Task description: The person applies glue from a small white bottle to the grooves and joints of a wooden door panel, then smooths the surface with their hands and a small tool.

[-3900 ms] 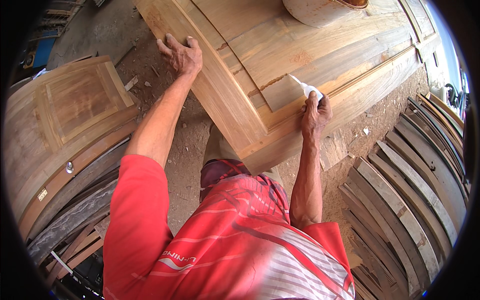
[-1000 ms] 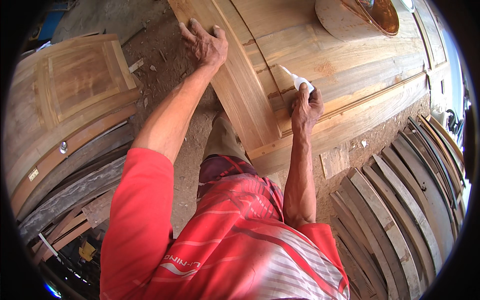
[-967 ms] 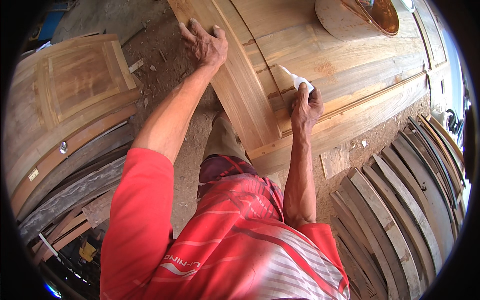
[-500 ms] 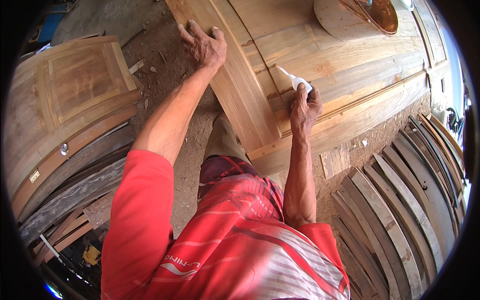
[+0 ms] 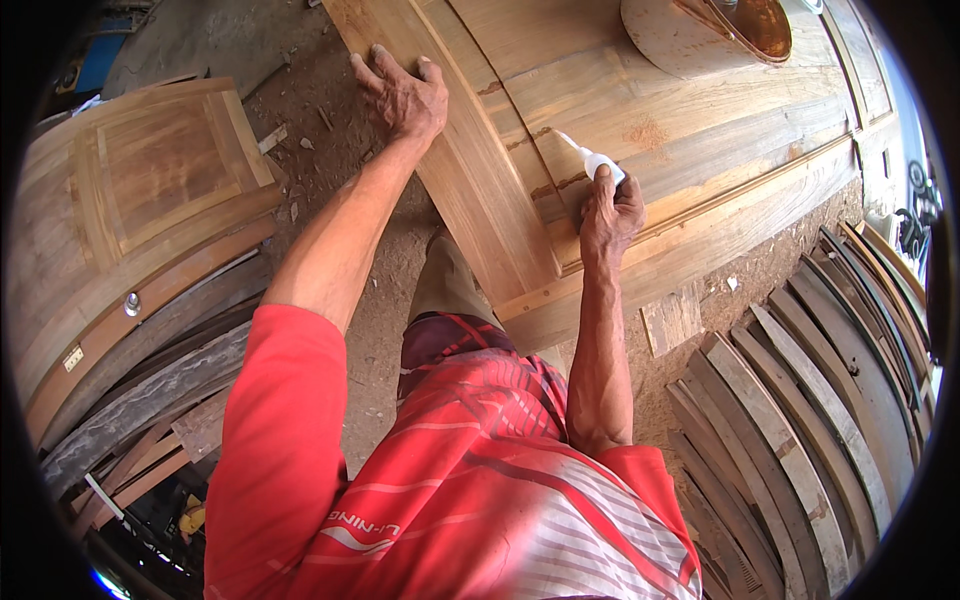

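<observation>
Right hand point(image 5: 610, 212), grip closed around a small white bottle point(image 5: 598, 164), nozzle touching the wooden door point(image 5: 640, 100); left hand point(image 5: 405, 95) spread flat on its edge; bottle body mostly hidden.

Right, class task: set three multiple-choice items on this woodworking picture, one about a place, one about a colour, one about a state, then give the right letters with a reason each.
1. Where does the left hand rest?
A. on the outer frame edge of the large wooden door
B. on the stacked planks
C. on the ground

2. What colour is the small bottle in the right hand?
A. blue
B. white
C. black

3. How is the bottle held?
A. lying loose on the wood
B. capped and upright on the ground
C. gripped with its thin nozzle pointing at the groove between panel and frame

Answers:
1 A, the fingers lie spread flat on the door's frame piece.
2 B, the bottle and its nozzle show white against the brown wood.
3 C, the right hand closes around it and the tip reaches the seam.
</observation>
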`<state>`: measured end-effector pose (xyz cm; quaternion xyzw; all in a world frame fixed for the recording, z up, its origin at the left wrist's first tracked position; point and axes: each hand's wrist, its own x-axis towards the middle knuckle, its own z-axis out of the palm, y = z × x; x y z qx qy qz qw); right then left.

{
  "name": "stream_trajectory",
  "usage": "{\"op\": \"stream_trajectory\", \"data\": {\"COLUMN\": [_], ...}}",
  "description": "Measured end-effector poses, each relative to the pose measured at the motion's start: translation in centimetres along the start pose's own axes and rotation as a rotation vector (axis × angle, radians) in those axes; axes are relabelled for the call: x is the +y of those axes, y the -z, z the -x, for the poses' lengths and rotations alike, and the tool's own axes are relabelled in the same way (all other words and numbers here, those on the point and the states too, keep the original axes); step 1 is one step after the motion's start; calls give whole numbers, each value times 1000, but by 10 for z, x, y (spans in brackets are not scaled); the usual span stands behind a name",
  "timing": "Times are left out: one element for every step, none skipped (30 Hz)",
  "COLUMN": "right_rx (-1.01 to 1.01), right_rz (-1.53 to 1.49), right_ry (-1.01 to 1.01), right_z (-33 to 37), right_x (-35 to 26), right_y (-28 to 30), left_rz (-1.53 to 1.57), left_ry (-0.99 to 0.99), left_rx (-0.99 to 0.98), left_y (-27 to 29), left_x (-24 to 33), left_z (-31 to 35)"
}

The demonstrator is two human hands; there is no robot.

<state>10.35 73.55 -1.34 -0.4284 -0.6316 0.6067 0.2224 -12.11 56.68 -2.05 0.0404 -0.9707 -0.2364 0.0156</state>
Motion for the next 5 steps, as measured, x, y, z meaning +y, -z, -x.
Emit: {"op": "stream_trajectory", "data": {"right_rx": [2, 3, 3, 4, 6], "right_rz": [14, 27, 27, 27, 27], "right_ry": [0, 0, 0, -1, -2], "right_z": [0, 0, -1, -1, -1], "right_x": [0, 0, 0, 0, 0], "right_y": [0, 0, 0, 0, 0], "left_rz": [0, 9, 19, 20, 21], "left_ry": [-1, 5, 10, 16, 21], "left_rx": [-1, -6, -11, -16, -22], "left_y": [1, 2, 3, 3, 3], "left_x": [1, 2, 3, 3, 3], "left_z": [0, 1, 1, 1, 1]}}
